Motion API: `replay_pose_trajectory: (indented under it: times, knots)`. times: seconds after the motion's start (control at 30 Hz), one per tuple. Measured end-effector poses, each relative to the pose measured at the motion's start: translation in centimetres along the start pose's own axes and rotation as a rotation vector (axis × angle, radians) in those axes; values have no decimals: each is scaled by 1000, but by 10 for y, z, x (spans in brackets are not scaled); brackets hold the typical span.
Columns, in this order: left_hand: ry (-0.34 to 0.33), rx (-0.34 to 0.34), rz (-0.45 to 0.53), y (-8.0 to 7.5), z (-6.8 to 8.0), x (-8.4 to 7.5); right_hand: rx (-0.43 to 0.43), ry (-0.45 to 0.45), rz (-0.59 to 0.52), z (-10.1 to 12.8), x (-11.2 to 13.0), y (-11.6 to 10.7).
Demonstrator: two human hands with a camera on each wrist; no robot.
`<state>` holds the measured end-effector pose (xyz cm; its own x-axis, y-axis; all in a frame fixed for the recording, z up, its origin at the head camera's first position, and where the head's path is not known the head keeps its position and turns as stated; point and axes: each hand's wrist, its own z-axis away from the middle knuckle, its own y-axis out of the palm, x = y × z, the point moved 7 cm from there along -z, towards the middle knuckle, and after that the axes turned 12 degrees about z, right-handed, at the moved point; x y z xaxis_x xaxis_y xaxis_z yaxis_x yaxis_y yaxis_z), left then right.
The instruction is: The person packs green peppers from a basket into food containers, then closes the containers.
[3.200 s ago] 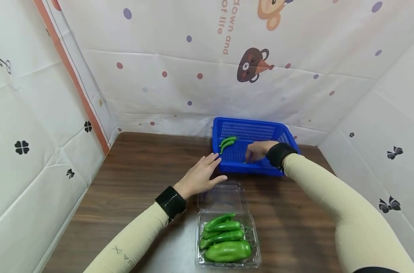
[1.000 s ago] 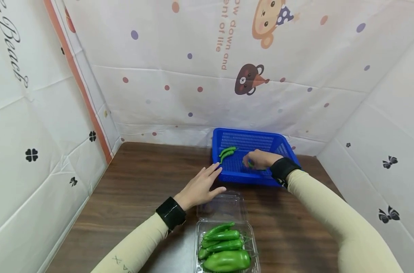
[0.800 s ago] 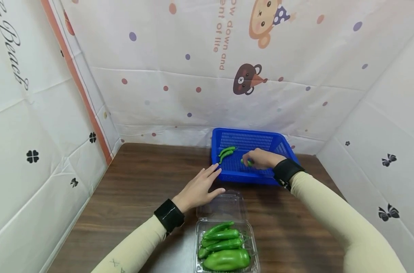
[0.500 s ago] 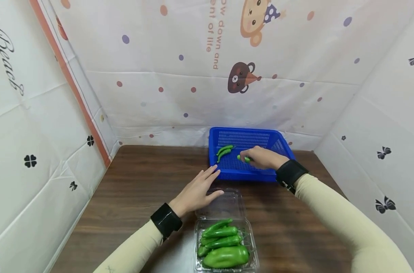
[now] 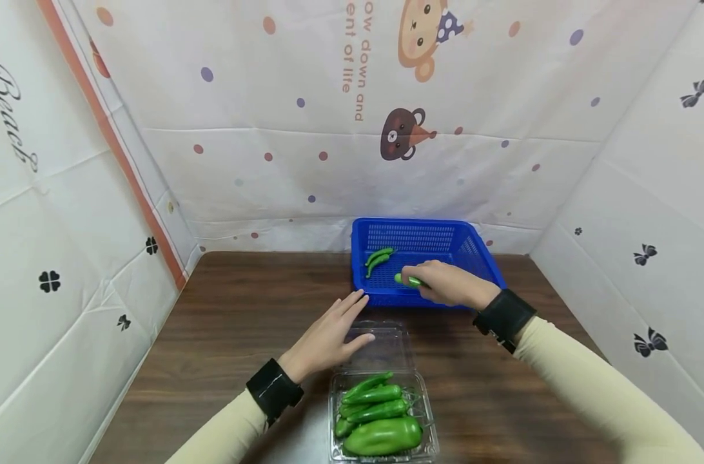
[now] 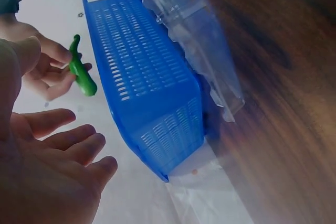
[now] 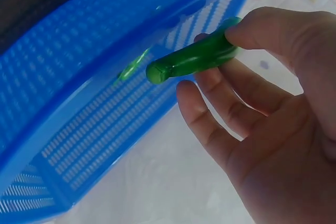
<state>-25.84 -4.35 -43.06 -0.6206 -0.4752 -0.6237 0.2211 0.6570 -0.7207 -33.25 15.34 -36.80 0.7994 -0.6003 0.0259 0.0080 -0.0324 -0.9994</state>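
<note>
My right hand (image 5: 449,283) pinches a green chili pepper (image 5: 409,280) between thumb and fingers, above the near side of the blue plastic basket (image 5: 395,298). In the right wrist view, the pepper (image 7: 197,56) points its blunt end out past the fingers. Two slim green peppers (image 5: 378,258) lie at the basket's left inside. My left hand (image 5: 324,340) has its fingers stretched out, fingertips right at the basket's near left corner. Nearer to me is an open clear plastic box (image 5: 431,419) holding several long green peppers (image 5: 378,410) and one fat pale-green pepper (image 5: 383,436).
The box's clear lid (image 5: 381,348) lies folded back between the box and the basket. Everything stands on a dark wood table (image 5: 259,290). White printed cloth walls (image 5: 259,174) close in the back and both sides.
My right hand has picked up the pepper from the basket floor and brought it up and toward me over the near rim. The left hand stays by the basket corner. The view has shifted slightly.
</note>
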Motion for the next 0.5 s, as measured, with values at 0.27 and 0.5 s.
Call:
replay_pose_trajectory:
  times: [0.27, 0.5]
  knots:
    - [-43, 9, 23, 3, 20, 2, -21, -16, -50, 8, 26, 3]
    - [-55, 57, 20, 6, 39, -4, -30, -11, -59, 17, 43, 7]
